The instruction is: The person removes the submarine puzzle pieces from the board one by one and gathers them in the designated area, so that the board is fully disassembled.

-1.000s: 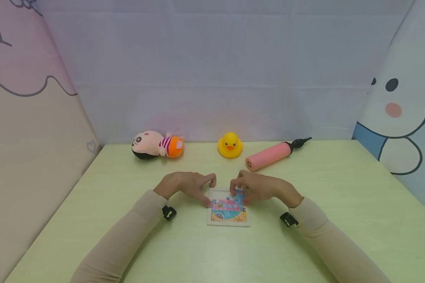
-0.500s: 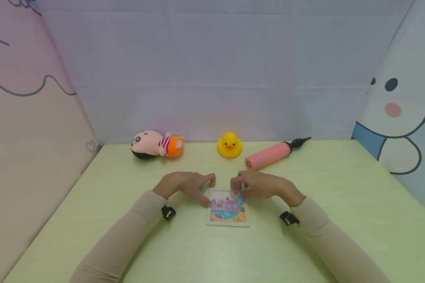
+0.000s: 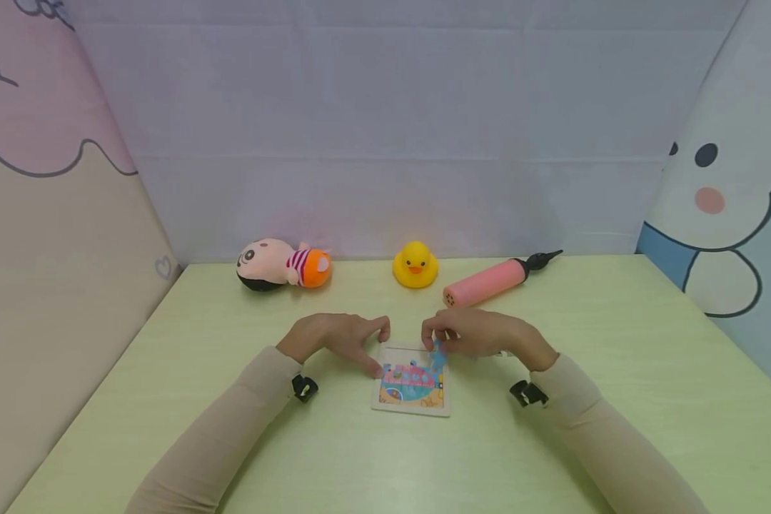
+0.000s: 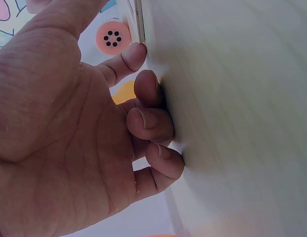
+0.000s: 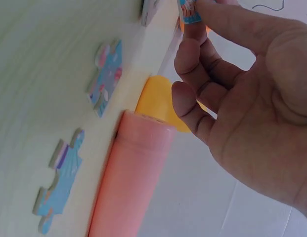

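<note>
Puzzle piece [image 3: 437,358] in right hand's [image 3: 475,332] pinch, left hand [image 3: 343,335] loose at tray's [image 3: 411,410] left edge

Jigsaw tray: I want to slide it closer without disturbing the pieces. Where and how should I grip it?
Probably pinch the jigsaw tray across its left and right borders near the front corners, from the person's side: it lies flat, its border there clear of the left hand and right hand.

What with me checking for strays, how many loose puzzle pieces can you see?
3 clearly: a held piece in the right hand; a second piece and a third piece on the table nearby. Others may be hidden or cut off.
</note>
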`<state>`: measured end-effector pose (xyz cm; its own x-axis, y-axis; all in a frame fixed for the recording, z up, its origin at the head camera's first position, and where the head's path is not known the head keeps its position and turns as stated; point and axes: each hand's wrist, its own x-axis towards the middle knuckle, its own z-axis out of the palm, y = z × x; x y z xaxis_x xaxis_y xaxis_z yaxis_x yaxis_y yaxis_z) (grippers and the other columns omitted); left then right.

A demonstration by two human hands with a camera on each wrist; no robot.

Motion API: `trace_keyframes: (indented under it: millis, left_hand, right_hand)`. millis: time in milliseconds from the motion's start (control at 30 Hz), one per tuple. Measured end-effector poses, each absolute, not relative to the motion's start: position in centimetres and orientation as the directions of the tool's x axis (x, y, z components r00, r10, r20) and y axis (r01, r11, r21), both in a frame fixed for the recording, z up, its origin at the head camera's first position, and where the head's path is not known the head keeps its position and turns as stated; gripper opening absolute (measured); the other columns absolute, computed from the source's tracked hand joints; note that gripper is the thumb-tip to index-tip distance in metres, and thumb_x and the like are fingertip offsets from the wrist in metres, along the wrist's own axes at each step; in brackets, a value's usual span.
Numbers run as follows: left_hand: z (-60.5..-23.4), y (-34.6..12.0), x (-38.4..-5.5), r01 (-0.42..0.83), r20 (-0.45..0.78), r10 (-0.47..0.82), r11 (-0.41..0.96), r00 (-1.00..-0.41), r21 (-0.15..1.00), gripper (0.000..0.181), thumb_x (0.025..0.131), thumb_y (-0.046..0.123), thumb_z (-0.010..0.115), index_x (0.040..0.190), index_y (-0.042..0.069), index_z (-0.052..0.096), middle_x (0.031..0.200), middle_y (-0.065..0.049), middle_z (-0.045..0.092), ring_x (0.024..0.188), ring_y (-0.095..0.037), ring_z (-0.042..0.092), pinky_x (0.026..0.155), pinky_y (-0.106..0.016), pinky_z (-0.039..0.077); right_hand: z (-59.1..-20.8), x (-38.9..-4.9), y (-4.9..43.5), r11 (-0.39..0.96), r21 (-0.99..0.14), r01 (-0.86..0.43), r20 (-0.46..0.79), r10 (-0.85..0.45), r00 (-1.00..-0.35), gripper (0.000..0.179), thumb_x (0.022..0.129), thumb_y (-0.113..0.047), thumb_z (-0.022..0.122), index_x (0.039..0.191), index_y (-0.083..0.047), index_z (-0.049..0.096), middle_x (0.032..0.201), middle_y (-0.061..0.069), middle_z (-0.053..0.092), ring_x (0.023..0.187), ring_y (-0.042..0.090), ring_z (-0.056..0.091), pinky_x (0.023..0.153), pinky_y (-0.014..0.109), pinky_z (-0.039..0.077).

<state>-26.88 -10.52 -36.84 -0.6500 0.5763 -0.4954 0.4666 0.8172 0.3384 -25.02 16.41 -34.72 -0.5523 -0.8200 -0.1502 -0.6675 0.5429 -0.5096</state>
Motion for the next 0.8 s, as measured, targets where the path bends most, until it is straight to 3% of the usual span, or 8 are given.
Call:
trace_keyframes:
  millis: [800]
  left_hand:
    - [-37.0,-10.6,-27.0,0.519,-0.467,0.627,0.779,-0.624,0.353,0.049,0.086,0.050,0.075,0.109,0.025,0.039,0.073,0.003,0.035,0.069,-0.013,0.046,0.066,-0.030,0.031]
  right_hand:
    - [-33.1,-26.7,20.9,0.514,-0.565,-0.645,-0.126,-0.827,-0.548,0.009,0.095,-0.005,0.067,0.100,-0.013,0.066,0.080,-0.005,0.054,0.075,0.014,0.052,0.071,0.027,0.045]
